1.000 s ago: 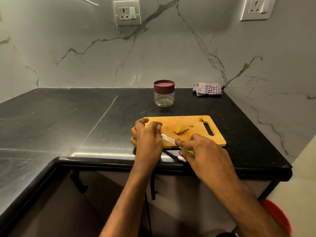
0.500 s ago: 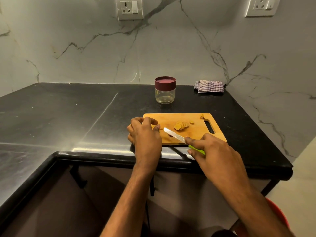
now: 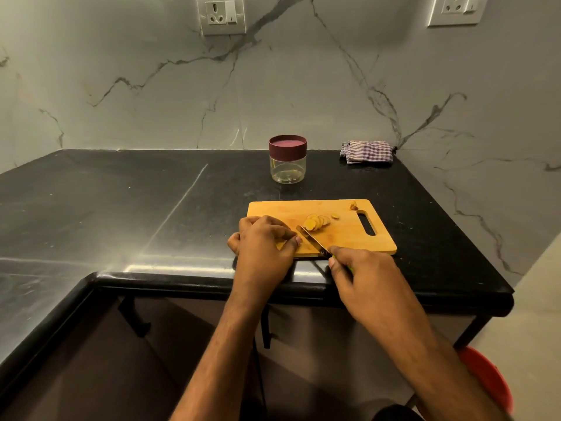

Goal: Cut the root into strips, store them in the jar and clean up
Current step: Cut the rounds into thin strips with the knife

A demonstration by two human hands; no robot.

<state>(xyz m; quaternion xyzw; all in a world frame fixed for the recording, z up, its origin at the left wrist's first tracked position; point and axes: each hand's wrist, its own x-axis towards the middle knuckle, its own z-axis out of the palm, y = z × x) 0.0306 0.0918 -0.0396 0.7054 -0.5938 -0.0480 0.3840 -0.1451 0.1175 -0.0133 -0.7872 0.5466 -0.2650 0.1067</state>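
Right hand [image 3: 362, 275] curled tight around a knife [image 3: 312, 241], green handle almost wholly buried in the fist, only a sliver showing by the knuckles. Blade angled up and left from that grip, tip resting against a fanned row of root slices [image 3: 317, 221] on the wooden cutting board [image 3: 343, 238]. Left hand [image 3: 264, 244] just left of the blade, fingers bent down and bunched on the board's near-left corner, thumb tip close beside the steel; whatever sits beneath those fingers hidden, uncut root impossible to make out. Two small scraps beyond the slices, one [image 3: 334, 216] just right of the row, another [image 3: 353, 205] near the board's slot. Jar [image 3: 287, 159], maroon lid on, glass apparently bare inside, well beyond both hands. Checked cloth [image 3: 367, 151] far right of the jar, against the marble wall. Red object [image 3: 485, 381] cut off behind the right forearm.
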